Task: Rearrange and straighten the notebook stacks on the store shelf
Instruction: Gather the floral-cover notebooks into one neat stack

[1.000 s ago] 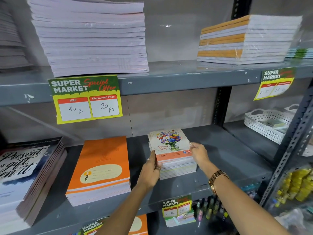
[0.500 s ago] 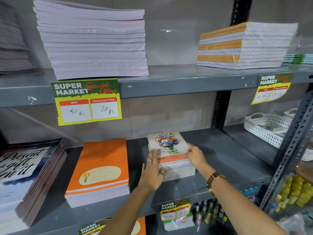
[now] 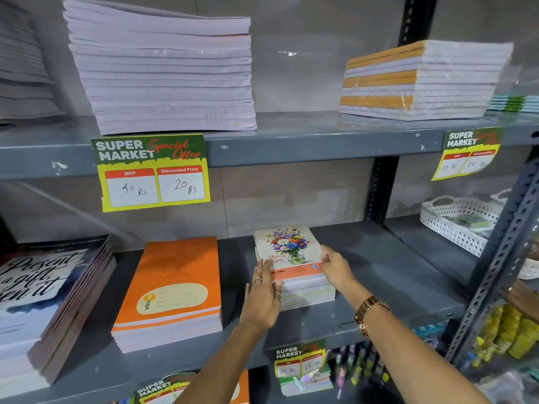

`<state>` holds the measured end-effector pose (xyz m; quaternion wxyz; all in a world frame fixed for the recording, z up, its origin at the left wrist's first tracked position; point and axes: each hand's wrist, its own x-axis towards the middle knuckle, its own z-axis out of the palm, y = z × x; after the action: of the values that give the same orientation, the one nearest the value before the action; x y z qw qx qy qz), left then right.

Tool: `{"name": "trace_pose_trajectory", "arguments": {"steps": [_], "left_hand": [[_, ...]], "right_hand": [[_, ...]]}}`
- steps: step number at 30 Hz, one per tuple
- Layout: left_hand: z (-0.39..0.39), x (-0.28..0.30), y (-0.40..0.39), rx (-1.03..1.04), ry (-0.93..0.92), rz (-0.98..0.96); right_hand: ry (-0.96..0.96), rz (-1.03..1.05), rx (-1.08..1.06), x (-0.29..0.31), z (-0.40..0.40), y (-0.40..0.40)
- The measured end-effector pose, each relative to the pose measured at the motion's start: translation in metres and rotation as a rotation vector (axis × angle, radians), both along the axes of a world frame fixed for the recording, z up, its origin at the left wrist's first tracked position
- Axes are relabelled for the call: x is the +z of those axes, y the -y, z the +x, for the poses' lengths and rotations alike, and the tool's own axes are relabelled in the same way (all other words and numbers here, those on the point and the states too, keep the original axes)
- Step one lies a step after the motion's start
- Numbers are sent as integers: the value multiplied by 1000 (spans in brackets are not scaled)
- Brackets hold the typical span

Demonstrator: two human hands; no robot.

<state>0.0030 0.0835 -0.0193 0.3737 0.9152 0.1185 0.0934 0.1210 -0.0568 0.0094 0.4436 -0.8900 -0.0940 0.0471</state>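
A small stack of flower-cover notebooks [image 3: 287, 249] sits on the middle grey shelf [image 3: 379, 275]. My left hand [image 3: 264, 298] lies flat against the stack's left front corner, fingers together and stretched out. My right hand [image 3: 335, 266] presses the stack's right side with its thumb on the top cover. To the left lie a stack of orange notebooks [image 3: 175, 287] and a taller stack with a black script cover [image 3: 38, 290]. On the upper shelf stand a tall white-edged stack [image 3: 163, 77] and a wrapped orange-and-white stack [image 3: 420, 80].
Price cards hang from the shelf edges [image 3: 151, 173], [image 3: 466, 153], [image 3: 300, 360]. A white perforated basket [image 3: 455, 220] sits at the right on the middle shelf. A slotted metal upright [image 3: 501, 263] crosses the right side. Pens and small items fill the shelf below.
Both hands have slid the flower-cover stack slightly back on the shelf. My left hand has flattened from a grip on the stack's side to lying along its corner.
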Motion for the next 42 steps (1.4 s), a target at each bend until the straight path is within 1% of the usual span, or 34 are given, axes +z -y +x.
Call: {"name": "trace_pose_trajectory", "arguments": {"steps": [12,20,27,36,40,42], "left_hand": [[-4,1,3,0,21,-21],[-5,2,-3,-36,33,-38],[-4,1,-4,-37,37,-44],[-5,0,-1,-36,45,-82],[-6,2,-3,-48,55,-48],[-8,5,-6,-61,66,8]], "right_hand": [[-1,-7,-7,-1,-2,0],[12,108,-91,-6,-4,-3],[25,131,-100,-5,-7,-3],[25,61,-74,-4,-2,-4],[27,9,-45,-5,-4,-3],[102,-88,-55,-3,-5,-3]]}}
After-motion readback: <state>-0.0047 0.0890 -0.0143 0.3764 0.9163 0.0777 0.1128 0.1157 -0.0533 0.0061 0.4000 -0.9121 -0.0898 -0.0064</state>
